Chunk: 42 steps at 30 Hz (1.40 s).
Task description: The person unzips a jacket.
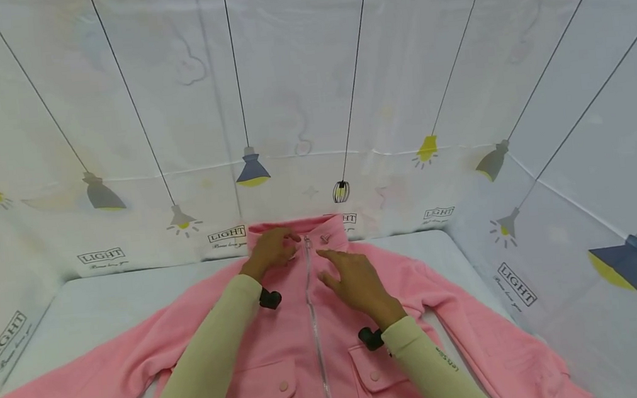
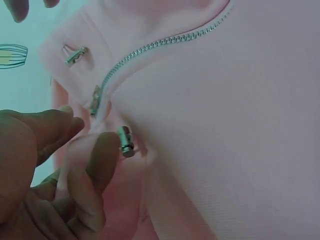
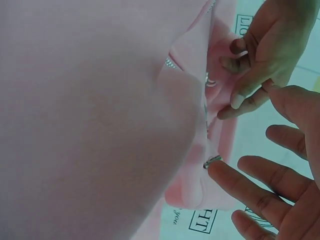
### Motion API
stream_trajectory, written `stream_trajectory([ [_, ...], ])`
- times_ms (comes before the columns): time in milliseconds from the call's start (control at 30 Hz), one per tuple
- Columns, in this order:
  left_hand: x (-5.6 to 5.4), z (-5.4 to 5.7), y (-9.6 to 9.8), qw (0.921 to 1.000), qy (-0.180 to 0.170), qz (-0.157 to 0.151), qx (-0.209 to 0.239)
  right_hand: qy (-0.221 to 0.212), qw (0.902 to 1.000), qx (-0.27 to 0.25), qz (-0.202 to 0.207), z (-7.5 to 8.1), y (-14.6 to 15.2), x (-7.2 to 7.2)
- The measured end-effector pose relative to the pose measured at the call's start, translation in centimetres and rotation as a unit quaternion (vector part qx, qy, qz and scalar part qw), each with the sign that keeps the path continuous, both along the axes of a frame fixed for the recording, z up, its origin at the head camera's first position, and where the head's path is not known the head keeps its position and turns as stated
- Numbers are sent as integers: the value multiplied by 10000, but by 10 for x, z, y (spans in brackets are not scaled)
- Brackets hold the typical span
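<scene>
A pink jacket [image 1: 282,335] lies front up with its silver zipper [image 1: 312,316] done up to the stand collar [image 1: 327,228]. My left hand [image 1: 270,250] is over the collar's left side, fingers bent; in the left wrist view its fingertip comes right beside one metal cord toggle [image 2: 126,142]. Thumb and forefinger stand apart with nothing pinched. On the right, my right hand [image 1: 355,281] hovers over the chest with fingers spread. Its forefinger tip overlaps the other metal toggle [image 3: 212,161] in the right wrist view. The zipper pull [image 1: 308,243] hangs between both hands.
The jacket's sleeves spread to both sides over a white table [image 1: 144,284]. Buttoned flap pockets [image 1: 258,387] lie below the forearms. Behind the collar rises a white cloth backdrop [image 1: 298,99] printed with hanging lamps, and it continues along the right side.
</scene>
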<state>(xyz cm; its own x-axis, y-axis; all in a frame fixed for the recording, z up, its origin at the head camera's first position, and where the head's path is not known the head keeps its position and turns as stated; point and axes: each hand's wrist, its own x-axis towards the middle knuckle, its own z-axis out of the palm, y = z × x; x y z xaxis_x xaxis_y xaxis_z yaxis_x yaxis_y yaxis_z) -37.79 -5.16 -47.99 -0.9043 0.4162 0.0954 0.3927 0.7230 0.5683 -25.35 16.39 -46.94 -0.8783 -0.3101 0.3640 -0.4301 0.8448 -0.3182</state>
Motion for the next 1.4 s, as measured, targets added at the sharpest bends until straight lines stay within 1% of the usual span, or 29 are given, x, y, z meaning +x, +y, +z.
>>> stream_trajectory([
  [67, 0, 2, 0, 10000, -67, -22, 23, 65, 10000, -24, 6, 0, 0, 0],
  [133, -1, 3, 0, 9998, -203, -79, 25, 37, 10000, -32, 7, -1, -1, 0],
  [233, -2, 4, 1, 9988, -406, -279, 7, -3, 10000, -35, 37, -1, -2, -1],
  [367, -4, 2, 1, 9966, -647, -505, -32, 2, 10000, 2, 45, -3, -3, -1],
  [433, -7, -1, 1, 9947, -898, -505, 23, 19, 10000, 19, 46, -3, -3, -2],
  [567, -11, -7, -3, 9875, -1452, -477, 375, 7, 10000, -6, 80, -3, -5, -2],
  [633, -13, -8, -4, 9846, -1607, -454, 525, 14, 10000, -24, 89, -3, -6, -2],
  [733, -13, -7, -6, 9833, -1661, -401, 629, 70, 9999, -29, 71, -3, -6, -2],
  [767, -13, -7, -6, 9837, -1632, -390, 646, 79, 9999, -48, 65, -3, -6, -2],
  [867, -9, -4, -6, 9798, -1754, -290, 917, 98, 9999, -108, 46, -2, -6, -1],
  [967, -5, -1, -8, 9730, -1874, -201, 1330, 34, 9999, -155, 38, -1, -6, -2],
  [1000, -3, 1, -8, 9689, -1956, -170, 1505, 17, 9999, -165, 24, -2, -6, -3],
  [1033, -2, 3, -9, 9670, -1959, -175, 1621, 12, 9998, -179, 15, -2, -6, -4],
  [1200, 5, 10, -14, 9603, -1914, -312, 2003, -200, 9994, -256, -103, -6, -5, -12],
  [1300, 8, 13, -16, 9612, -1772, -459, 2064, -355, 9986, -328, -198, -8, -5, -20],
  [1400, 11, 17, -16, 9633, -1630, -585, 2050, -500, 9963, -661, -237, -8, -5, -29],
])
